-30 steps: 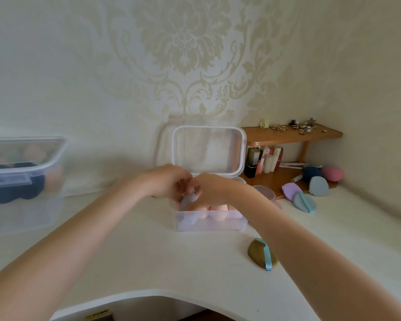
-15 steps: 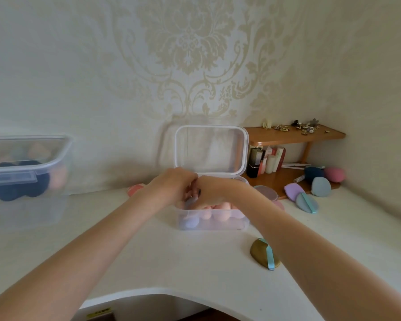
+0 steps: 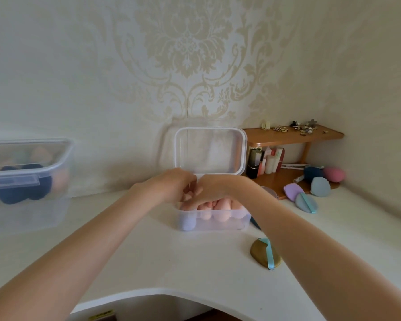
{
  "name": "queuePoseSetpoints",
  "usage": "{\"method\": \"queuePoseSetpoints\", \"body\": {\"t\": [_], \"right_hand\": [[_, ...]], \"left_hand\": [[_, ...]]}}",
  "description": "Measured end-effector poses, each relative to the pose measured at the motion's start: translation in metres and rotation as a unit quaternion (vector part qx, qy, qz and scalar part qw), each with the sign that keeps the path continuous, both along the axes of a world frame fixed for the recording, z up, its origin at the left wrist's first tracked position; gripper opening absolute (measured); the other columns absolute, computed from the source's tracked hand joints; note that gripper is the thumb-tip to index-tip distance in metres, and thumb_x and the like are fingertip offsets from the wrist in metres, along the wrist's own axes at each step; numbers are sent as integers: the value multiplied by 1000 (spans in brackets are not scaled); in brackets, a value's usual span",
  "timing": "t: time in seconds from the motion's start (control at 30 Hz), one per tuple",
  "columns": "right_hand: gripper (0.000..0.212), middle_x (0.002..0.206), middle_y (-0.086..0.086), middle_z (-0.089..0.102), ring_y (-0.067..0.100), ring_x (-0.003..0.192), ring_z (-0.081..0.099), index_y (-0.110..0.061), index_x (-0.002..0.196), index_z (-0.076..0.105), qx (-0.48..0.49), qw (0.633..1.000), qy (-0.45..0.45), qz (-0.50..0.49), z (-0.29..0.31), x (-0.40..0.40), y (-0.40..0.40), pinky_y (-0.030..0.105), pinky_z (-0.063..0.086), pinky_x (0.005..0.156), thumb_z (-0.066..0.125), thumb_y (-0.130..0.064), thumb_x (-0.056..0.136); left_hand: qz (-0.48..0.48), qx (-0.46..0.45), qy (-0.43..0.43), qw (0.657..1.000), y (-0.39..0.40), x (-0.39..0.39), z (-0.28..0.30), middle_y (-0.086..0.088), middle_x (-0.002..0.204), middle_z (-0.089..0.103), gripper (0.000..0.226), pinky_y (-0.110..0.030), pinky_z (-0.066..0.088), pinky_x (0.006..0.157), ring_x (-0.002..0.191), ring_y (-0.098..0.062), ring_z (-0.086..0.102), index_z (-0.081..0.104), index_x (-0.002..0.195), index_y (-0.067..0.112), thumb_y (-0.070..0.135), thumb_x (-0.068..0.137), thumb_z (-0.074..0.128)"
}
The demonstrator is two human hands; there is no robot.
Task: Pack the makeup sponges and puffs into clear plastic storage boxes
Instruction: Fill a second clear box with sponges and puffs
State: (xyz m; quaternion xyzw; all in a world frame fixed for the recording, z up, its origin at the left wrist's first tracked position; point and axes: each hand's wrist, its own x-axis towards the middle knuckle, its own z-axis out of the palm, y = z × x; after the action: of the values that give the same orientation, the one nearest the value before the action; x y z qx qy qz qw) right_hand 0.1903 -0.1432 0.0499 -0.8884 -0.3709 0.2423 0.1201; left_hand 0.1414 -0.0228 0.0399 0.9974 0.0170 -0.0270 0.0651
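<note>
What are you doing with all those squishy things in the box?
A person is packing makeup sponges into a clear box whose lid stands open. Both hands, left hand and right hand, are together over the pink sponges inside. A gold puff and other puffs wait on the desk. Another closed box sits to the left.
</note>
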Motion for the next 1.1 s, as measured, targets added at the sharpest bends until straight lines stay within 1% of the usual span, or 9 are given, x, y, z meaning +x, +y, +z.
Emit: {"method": "queuePoseSetpoints", "body": {"t": [0.13,0.27,0.37,0.5,0.57,0.7,0.8,0.97,1.1], "right_hand": [[37,83,4,71,10,67,58,-6,88,73,92,985,140,-50,8,7,-7,16,49,66,61,-42,86],[15,81,13,69,12,54,56,1,84,69,240,940,214,-117,16,19,-15,14,44,48,59,-9,88],[16,76,11,67,12,50,52,6,89,67,232,960,90,-131,18,26,-21,15,43,48,60,-8,88],[22,100,5,66,19,88,61,-8,101,70,96,990,-103,-21,11,20,-29,26,52,82,69,-16,81],[33,108,3,61,20,95,58,-14,111,64,44,992,-119,0,7,15,-32,29,52,86,71,-21,80],[45,119,13,59,15,88,51,-5,120,55,26,994,-102,0,-1,12,-32,19,45,65,72,-16,79],[45,118,12,58,19,92,52,-7,121,51,33,990,-135,5,-4,9,-36,28,45,79,69,-17,81],[41,111,12,59,29,103,58,-8,117,53,60,984,-168,-6,-15,8,-34,38,47,89,68,-19,80],[42,113,14,62,24,91,58,-6,114,56,74,989,-127,-15,-12,12,-31,32,49,80,73,-21,78]], "left_hand": [[-7,-6,20,1000,3,-3,11,-4,96,66,12,-25,40,66,84,-21,57,61,94,16,21,86,54],[2,-51,-21,998,6,-8,23,-2,100,67,18,-28,47,79,92,-20,62,65,101,15,19,89,54],[-5,-85,-60,995,4,-11,26,-1,105,67,18,-25,46,85,100,-17,62,66,103,13,18,92,52],[-18,-106,-39,993,-1,-10,22,1,111,67,17,-28,51,86,101,-15,63,66,99,19,16,91,51],[-17,-129,-22,991,-5,-11,19,3,113,65,18,-25,50,79,98,-14,61,64,104,18,16,89,53],[-48,-91,7,995,-16,-5,7,7,120,60,38,-24,47,90,108,-14,58,58,122,27,21,85,60],[-64,-52,-12,996,-18,0,-5,7,101,59,27,-15,42,69,87,-11,55,60,113,26,29,86,57],[-39,-70,-29,996,-21,3,-10,9,78,55,6,-23,41,64,73,-13,52,54,85,21,21,80,52],[-34,-75,-17,996,-21,4,-5,12,80,53,18,-26,47,74,80,-14,55,57,95,21,23,78,60]]}}
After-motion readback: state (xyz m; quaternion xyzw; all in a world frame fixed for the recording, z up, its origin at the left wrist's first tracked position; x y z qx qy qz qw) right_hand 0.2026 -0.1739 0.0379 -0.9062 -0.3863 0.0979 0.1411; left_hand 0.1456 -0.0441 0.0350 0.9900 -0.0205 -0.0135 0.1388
